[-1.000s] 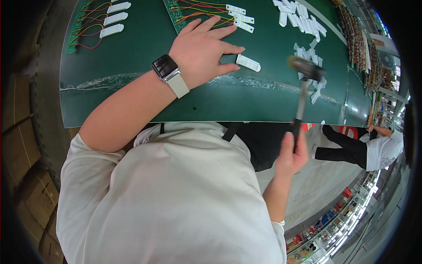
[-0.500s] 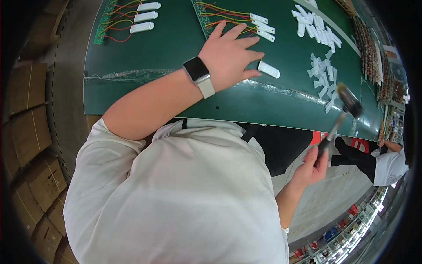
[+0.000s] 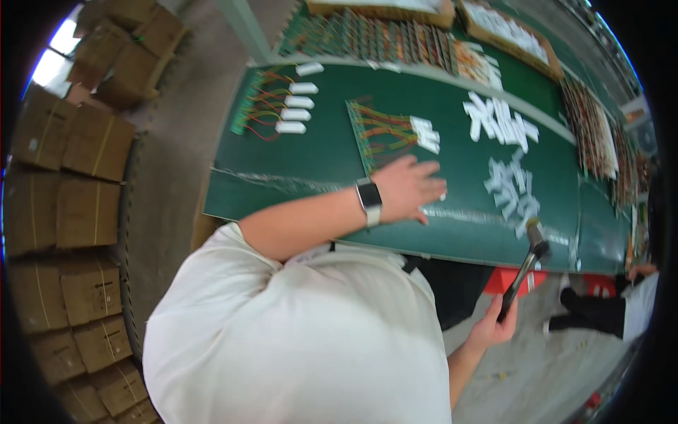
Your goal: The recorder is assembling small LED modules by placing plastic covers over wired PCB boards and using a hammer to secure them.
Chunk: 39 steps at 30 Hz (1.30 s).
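My left hand (image 3: 407,188) lies over the green table (image 3: 296,159) with its fingers spread. It mostly hides a small white LED module, whose white end (image 3: 443,196) shows by the fingertips. Just beyond the hand is a green circuit board strip (image 3: 358,134), joined by red and yellow wires to several white LED modules (image 3: 424,133). Off the table's front edge, my right hand (image 3: 493,325) grips a hammer (image 3: 525,272) by its dark handle. The hammer's head is raised, with a yellowish tip near the loose translucent pieces.
Another wired board (image 3: 247,106) with white modules is at the far left. White strips (image 3: 498,120) and translucent pieces (image 3: 510,185) lie in piles on the right. Rows of boards (image 3: 367,39) and boxes (image 3: 512,32) stand behind. Cartons (image 3: 88,212) line the left; a person (image 3: 621,304) is at right.
The whole view has shifted, showing more of the table's far side. My left hand has moved over the module that lay beside its fingers. The hammer remains in my right hand.
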Available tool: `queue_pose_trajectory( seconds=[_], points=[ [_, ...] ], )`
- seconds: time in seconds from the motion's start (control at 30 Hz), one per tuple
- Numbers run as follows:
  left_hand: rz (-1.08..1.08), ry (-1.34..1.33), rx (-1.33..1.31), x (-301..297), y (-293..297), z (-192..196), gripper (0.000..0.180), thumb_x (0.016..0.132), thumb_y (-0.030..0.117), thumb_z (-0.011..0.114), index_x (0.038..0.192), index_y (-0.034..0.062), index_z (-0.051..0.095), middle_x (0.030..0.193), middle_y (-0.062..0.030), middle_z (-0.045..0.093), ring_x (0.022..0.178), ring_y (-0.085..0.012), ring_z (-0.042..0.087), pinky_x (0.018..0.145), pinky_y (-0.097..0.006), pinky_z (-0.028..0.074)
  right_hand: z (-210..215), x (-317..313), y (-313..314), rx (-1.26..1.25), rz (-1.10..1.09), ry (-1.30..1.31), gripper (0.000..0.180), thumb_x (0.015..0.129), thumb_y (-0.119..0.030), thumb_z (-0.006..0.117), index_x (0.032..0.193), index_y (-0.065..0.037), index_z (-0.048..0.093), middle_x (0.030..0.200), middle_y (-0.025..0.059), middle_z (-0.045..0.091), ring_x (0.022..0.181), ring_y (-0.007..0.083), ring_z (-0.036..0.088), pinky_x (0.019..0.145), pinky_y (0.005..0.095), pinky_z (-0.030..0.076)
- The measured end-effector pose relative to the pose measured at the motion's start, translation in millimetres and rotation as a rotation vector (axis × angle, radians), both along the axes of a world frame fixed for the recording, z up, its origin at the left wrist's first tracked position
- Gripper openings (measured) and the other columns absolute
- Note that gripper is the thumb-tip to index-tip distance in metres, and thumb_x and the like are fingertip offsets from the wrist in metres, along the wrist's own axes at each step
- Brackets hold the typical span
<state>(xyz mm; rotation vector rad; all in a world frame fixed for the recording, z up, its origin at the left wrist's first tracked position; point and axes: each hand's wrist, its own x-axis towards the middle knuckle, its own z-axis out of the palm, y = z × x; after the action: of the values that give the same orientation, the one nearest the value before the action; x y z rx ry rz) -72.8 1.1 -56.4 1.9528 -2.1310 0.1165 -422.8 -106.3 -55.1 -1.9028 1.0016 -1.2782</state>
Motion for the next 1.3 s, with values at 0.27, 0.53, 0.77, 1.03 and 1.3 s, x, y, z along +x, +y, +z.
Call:
queue_pose_trajectory(
  seconds=[0.27, 0.53, 0.77, 1.03, 1.3],
  points=[
    [0.195, 0.074, 0.143, -33.1, 13.4, 6.5, 0.089, 0.09, 0.072, 0.059, 0.157, 0.014, 0.048, 0.164, -0.0011, 0.043, 0.158, -0.029, 0.026, 0.126, -0.062, 0.022, -21.5, 20.0, -42.9, 0.05, 0.193, 0.053, 0.031, 0.093, 0.0, 0.071, 0.121, 0.013, 0.068, 0.091, 0.0128, 0.071, 0.071, 0.0168, 0.063, 0.066, 0.0302, 0.052],
    [0.279, 0.165, 0.274, -42.3, 23.4, 10.0, 0.106, 0.091, 0.076, 0.056, 0.168, 0.0136, 0.019, 0.176, -0.0036, 0.018, 0.163, -0.0282, 0.014, 0.127, -0.066, 0.006, 15.5, 77.3, -91.3, 0.317, 0.258, -0.15, 0.034, 0.101, -0.008, 0.068, 0.131, 0.006, 0.065, 0.084, 0.0024, 0.064, 0.063, 0.0057, 0.049, 0.055, 0.0212, 0.038],
    [0.334, 0.273, 0.262, -48.8, 24.6, 8.2, 0.112, 0.092, 0.077, 0.054, 0.168, 0.0038, 0.014, 0.176, -0.0143, 0.013, 0.163, -0.0302, 0.011, 0.129, -0.062, 0.002, 12.1, 49.0, -190.0, 0.138, 0.144, 0.194, 0.034, 0.104, -0.018, 0.069, 0.129, 0.005, 0.068, 0.105, 0.009, 0.072, 0.092, 0.0165, 0.064, 0.086, 0.0317, 0.052],
    [0.267, 0.153, 0.098, -37.0, 20.4, 20.4, 0.107, 0.086, 0.073, 0.061, 0.165, 0.0095, 0.028, 0.173, -0.0119, 0.025, 0.16, -0.0353, 0.023, 0.122, -0.075, 0.008, -26.6, 5.7, -279.1, 0.014, -0.158, 0.65, 0.047, 0.108, -0.032, 0.056, 0.141, 0.0, 0.06, 0.131, 0.0252, 0.069, 0.12, 0.0415, 0.066, 0.102, 0.0424, 0.051],
    [0.472, 0.185, -0.252, 2.6, 71.6, 62.1, 0.047, 0.08, 0.008, 0.079, 0.126, 0.0104, 0.073, 0.136, -0.0105, 0.068, 0.13, -0.0372, 0.059, 0.108, -0.049, 0.049, -18.1, 26.5, -277.0, -0.236, -0.233, 0.922, 0.041, 0.099, -0.026, 0.066, 0.135, -0.006, 0.067, 0.12, 0.0247, 0.07, 0.111, 0.0455, 0.065, 0.098, 0.0501, 0.051]
  ],
)
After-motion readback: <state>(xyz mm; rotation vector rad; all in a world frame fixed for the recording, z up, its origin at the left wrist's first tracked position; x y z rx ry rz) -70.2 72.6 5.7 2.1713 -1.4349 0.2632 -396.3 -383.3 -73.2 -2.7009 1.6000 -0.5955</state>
